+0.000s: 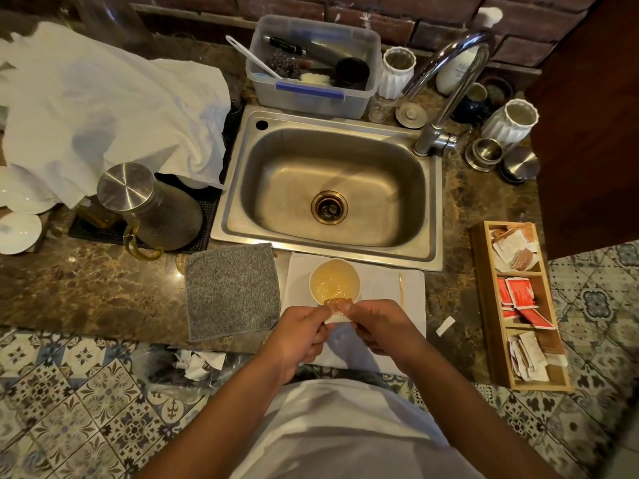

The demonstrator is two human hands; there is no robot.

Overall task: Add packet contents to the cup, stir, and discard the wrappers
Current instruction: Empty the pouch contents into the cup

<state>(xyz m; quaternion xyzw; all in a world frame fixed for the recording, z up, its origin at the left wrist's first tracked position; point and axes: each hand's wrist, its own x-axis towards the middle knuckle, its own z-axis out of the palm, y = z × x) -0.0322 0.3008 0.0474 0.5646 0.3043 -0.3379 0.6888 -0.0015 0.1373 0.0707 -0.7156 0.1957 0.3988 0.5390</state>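
A white cup [334, 283] with pale yellow liquid stands on a white napkin [411, 292] at the counter's front edge. Just in front of its near rim, my left hand [304, 331] and my right hand [377, 328] both pinch a small white and brown packet [338, 308] between them. A wooden stir stick [401, 288] lies on the napkin right of the cup. A torn white wrapper strip [445, 326] rests on the counter further right. Crumpled wrappers [198, 364] lie in a clear bag below the counter edge.
A steel sink [332, 188] with a tap [446, 95] sits behind the cup. A grey cloth [232, 291] lies left of the napkin. A wooden organiser [522, 305] with packets stands at the right. A metal-lidded jug [148, 205] is at the left.
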